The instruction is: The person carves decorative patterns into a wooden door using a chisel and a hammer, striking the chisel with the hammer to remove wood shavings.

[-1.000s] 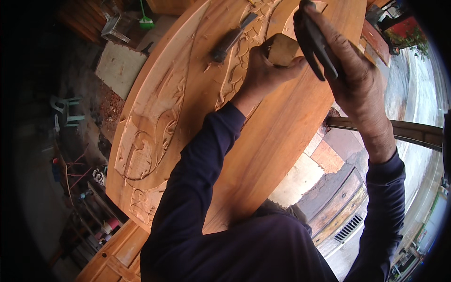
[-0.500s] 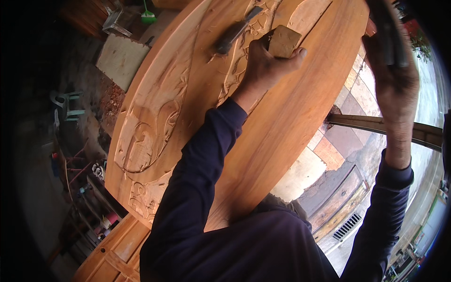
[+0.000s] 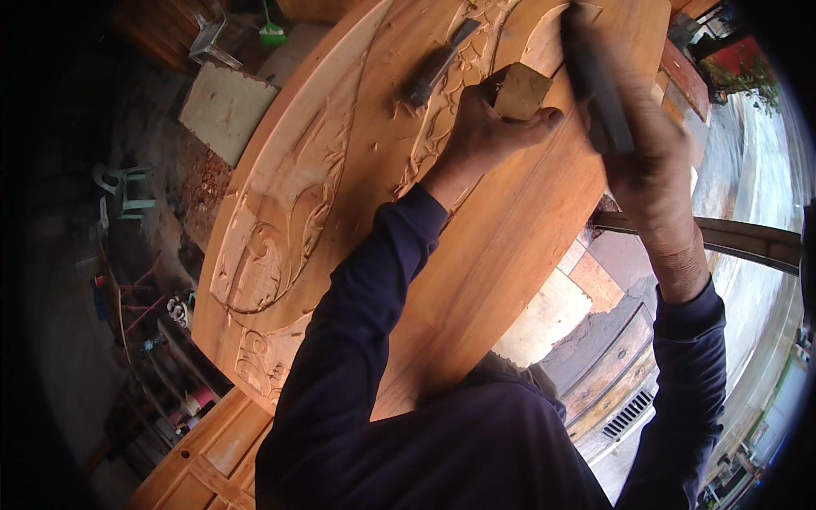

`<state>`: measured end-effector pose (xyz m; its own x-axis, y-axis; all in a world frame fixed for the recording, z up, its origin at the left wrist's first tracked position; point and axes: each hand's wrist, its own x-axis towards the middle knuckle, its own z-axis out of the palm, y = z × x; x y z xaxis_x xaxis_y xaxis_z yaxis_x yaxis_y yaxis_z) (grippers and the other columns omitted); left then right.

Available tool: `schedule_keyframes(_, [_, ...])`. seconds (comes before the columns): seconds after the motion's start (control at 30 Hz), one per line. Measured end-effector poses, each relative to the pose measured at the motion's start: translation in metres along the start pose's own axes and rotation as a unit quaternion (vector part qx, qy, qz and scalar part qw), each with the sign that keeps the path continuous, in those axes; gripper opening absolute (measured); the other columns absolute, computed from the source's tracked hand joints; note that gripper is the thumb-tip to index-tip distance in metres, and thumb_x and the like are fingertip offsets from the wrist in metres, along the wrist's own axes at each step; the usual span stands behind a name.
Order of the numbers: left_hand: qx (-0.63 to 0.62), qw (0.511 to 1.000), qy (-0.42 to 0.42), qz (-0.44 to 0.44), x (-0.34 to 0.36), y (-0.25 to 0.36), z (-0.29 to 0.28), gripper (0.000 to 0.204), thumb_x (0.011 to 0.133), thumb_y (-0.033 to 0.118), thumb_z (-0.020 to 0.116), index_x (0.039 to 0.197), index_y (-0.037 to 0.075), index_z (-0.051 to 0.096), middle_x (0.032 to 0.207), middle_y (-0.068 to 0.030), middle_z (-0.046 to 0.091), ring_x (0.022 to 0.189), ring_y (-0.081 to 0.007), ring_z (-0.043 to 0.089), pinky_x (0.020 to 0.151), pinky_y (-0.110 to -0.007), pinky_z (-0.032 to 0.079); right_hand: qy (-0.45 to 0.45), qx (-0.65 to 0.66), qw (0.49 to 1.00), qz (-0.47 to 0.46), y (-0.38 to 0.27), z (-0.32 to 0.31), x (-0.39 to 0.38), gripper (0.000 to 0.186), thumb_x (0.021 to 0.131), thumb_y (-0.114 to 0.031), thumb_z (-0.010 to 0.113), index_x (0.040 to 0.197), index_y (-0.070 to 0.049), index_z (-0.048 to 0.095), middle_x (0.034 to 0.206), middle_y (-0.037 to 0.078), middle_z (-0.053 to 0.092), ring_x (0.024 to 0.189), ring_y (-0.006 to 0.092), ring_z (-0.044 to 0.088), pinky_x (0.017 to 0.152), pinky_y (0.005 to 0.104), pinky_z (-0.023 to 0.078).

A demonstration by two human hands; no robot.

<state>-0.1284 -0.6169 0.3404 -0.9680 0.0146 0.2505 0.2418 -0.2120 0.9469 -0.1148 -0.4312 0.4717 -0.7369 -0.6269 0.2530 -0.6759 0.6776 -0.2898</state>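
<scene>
My left hand is closed around a square-ended wooden block, held over the carving on a large wooden panel. Whatever lies beneath that block is hidden by my fingers. My right hand grips a long, dark hammer-like tool, smeared by motion, beside and to the right of the block. The two do not appear to touch. A dark-handled chisel lies on the panel, just to the left of my left hand. Scrolls and leaf shapes are carved into the panel.
Small wood shavings are scattered over the panel. Beyond its left edge are a pale board, a green broom and a light plastic stool. A framed wooden piece sits at the lower left. A bar juts out at right.
My right hand has swung left and inward with the dark tool, from the right edge to near the block. My left hand and the block have shifted slightly in view.
</scene>
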Motion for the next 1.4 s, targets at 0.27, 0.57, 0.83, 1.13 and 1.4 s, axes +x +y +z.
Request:
schedule_keyframes(0.27, [-0.054, 0.997, 0.007, -0.052, 0.028, -0.005, -0.008, 0.022, 0.088, 0.024, 0.082, 0.089, 0.005, 0.072, 0.073, 0.0000, 0.068, 0.065, -0.0063, 0.063, 0.056, -0.027, 0.050, 0.136, 0.158, 0.978, -0.023, 0.005, 0.019, -0.004, 0.062, 0.097, 0.012, 0.060, 0.156, -0.007, 0.050, 0.149, 0.011, 0.062, 0.137, 0.0223, 0.059, 0.115, 0.0352, 0.048])
schedule_keyframes(0.57, [-0.020, 0.998, 0.050, -0.013, -0.012, 0.002, -0.006, 0.025, 0.081, 0.020, 0.086, 0.090, 0.002, 0.072, 0.083, -0.0006, 0.073, 0.076, -0.0073, 0.067, 0.071, -0.028, 0.055, 0.255, 0.213, 0.942, 0.038, 0.049, -0.039, -0.020, 0.041, 0.097, -0.001, 0.071, 0.138, -0.005, 0.066, 0.126, 0.007, 0.071, 0.109, 0.0119, 0.065, 0.091, 0.0246, 0.052])
schedule_keyframes(0.83, [-0.018, 0.998, 0.065, -0.007, -0.019, 0.004, -0.005, 0.029, 0.080, 0.020, 0.088, 0.096, 0.002, 0.072, 0.086, -0.0006, 0.074, 0.077, -0.0084, 0.068, 0.075, -0.028, 0.056, 0.217, -0.075, 0.970, -0.078, -0.002, 0.013, -0.010, 0.045, 0.088, 0.002, 0.069, 0.130, -0.013, 0.066, 0.093, 0.008, 0.074, 0.074, 0.0252, 0.072, 0.068, 0.0370, 0.060])
schedule_keyframes(1.13, [-0.035, 0.998, 0.010, 0.049, -0.018, 0.007, -0.009, 0.029, 0.084, 0.023, 0.087, 0.095, 0.001, 0.072, 0.081, 0.0000, 0.071, 0.072, -0.0084, 0.065, 0.066, -0.029, 0.054, 0.038, 0.029, 0.999, 0.022, -0.012, 0.015, -0.008, 0.065, 0.096, 0.008, 0.064, 0.156, -0.015, 0.050, 0.137, 0.011, 0.069, 0.122, 0.0221, 0.068, 0.099, 0.0335, 0.058])
schedule_keyframes(1.4, [0.000, 0.998, 0.028, -0.048, -0.010, 0.006, -0.008, 0.027, 0.085, 0.023, 0.086, 0.090, 0.001, 0.072, 0.073, -0.0007, 0.069, 0.063, -0.0083, 0.064, 0.058, -0.027, 0.052, 0.136, 0.194, 0.971, -0.025, 0.002, 0.010, -0.019, 0.072, 0.095, 0.017, 0.057, 0.160, -0.012, 0.045, 0.164, 0.009, 0.046, 0.154, 0.0243, 0.039, 0.124, 0.0384, 0.039])
